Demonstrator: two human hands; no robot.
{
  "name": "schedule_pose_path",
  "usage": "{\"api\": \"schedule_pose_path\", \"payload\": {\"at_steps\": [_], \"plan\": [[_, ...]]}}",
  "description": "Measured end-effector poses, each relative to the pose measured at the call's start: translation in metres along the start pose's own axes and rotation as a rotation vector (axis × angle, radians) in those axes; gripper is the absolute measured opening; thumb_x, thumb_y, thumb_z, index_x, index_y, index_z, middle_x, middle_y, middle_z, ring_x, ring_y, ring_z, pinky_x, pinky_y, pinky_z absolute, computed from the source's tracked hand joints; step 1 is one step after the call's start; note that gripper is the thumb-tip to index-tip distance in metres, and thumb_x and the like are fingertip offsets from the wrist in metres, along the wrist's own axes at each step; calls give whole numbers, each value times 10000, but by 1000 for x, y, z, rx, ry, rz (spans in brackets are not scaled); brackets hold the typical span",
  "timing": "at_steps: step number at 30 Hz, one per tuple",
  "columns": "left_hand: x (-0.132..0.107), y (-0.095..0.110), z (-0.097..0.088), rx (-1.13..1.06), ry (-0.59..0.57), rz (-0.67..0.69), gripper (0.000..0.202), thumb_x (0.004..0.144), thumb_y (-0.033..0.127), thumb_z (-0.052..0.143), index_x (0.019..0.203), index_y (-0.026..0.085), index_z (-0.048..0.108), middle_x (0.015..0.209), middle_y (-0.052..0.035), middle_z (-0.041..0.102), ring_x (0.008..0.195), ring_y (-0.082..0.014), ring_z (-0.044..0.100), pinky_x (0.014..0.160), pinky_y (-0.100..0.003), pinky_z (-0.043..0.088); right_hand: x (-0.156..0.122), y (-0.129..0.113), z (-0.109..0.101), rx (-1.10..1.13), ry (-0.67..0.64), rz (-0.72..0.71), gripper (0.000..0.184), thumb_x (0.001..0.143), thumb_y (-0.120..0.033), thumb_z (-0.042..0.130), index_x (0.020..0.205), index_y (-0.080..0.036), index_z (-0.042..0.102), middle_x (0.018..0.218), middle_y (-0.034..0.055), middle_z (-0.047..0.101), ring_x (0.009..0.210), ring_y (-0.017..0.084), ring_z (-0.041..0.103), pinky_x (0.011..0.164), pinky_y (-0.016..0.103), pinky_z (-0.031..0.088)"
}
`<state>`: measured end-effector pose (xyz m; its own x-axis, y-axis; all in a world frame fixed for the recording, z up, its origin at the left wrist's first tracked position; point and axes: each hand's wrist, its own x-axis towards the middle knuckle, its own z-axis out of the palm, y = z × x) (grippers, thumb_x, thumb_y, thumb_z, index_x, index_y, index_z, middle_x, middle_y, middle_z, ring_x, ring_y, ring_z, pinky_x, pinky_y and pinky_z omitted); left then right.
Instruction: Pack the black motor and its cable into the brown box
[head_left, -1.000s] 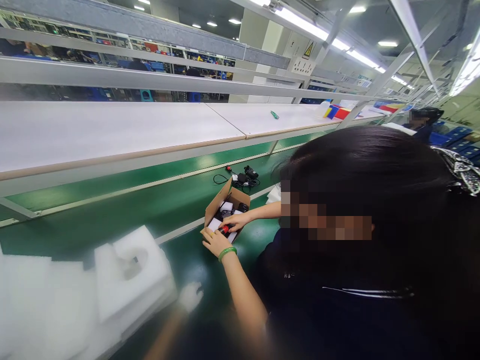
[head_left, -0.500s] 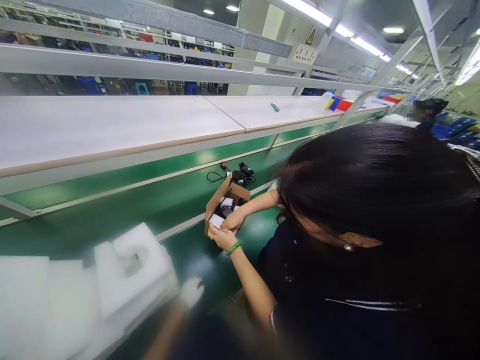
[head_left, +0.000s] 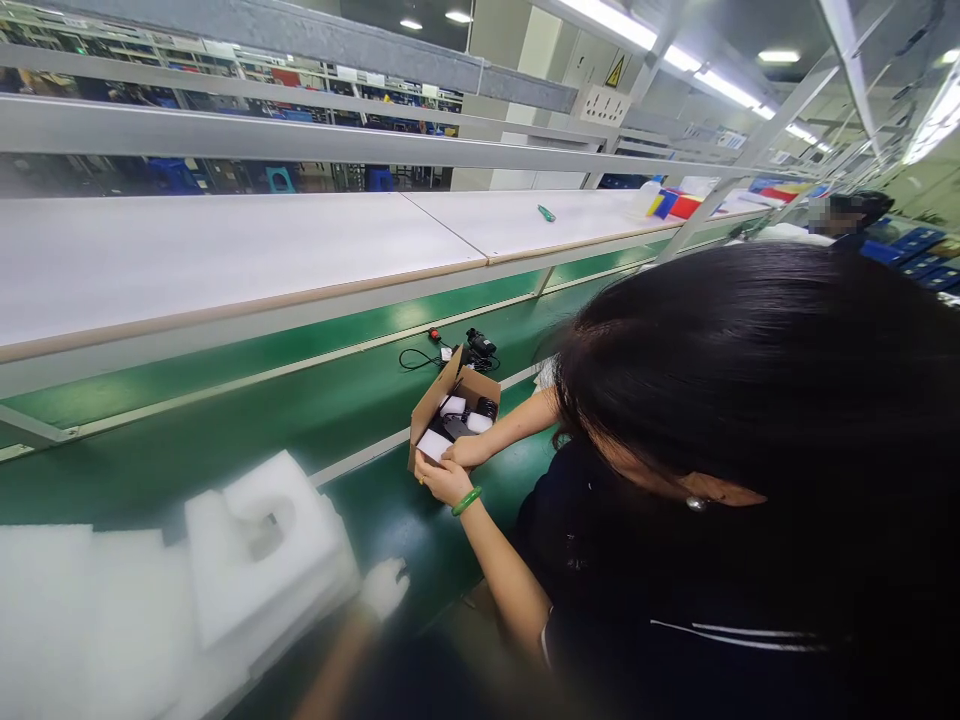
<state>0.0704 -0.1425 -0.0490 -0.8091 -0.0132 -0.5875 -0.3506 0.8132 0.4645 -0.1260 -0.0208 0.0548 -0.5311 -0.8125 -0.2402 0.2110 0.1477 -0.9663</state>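
My left hand, in a whitish glove, rests low over the green bench, with its thumb and fingers slightly apart and nothing clear between them. Just left of it stand white foam blocks, the top one with a rounded cut-out. My right hand is out of view. Ahead, a co-worker's two hands are at an open cardboard box. One hand holds its near side and the other reaches in. Inside the box lie white foam pieces, a dark flat item and a coiled black cable.
Black adapters with cables lie behind the box on the green bench. A white shelf runs above, carrying a green cutter-like tool and coloured bins. The co-worker's head and body fill the right side.
The co-worker's reaching hand has shifted slightly, and more of the box's contents shows. The view has moved a little. My left hand stays in nearly the same place.
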Motion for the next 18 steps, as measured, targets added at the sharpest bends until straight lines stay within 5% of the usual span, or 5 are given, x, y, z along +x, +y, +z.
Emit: {"api": "schedule_pose_path", "payload": {"at_steps": [6,12,14,18], "plan": [[8,-8,0,6,4,12,448,878,324,403,1252,143,570,1260,-43,546,1170,-179,493,1011,-253,349,8,4,0,315,-50,-9,686,842,-166,-217,1416,99,50,1493,185,-7,1389,11,80,1133,135,-67],[18,-15,2,1,19,37,426,877,328,413,1224,159,592,1233,-39,562,1152,-165,502,1006,-227,344,-2,19,-13,770,-101,-101,835,852,-618,51,1395,-5,213,1513,89,35,1402,58,92,1163,139,59],[19,-17,2,8,24,51,418,876,327,413,1210,160,601,1208,-37,573,1136,-166,511,1002,-233,349,-3,28,-20,737,-97,-138,799,837,-577,163,1357,19,273,1507,97,88,1392,57,149,1163,141,59],[21,-21,1,16,18,44,418,874,322,414,1209,160,603,1210,-40,573,1129,-172,517,1000,-241,357,17,47,-10,617,-20,-164,697,741,-258,261,1375,30,236,1500,66,130,1368,-8,183,1167,139,31]]}}
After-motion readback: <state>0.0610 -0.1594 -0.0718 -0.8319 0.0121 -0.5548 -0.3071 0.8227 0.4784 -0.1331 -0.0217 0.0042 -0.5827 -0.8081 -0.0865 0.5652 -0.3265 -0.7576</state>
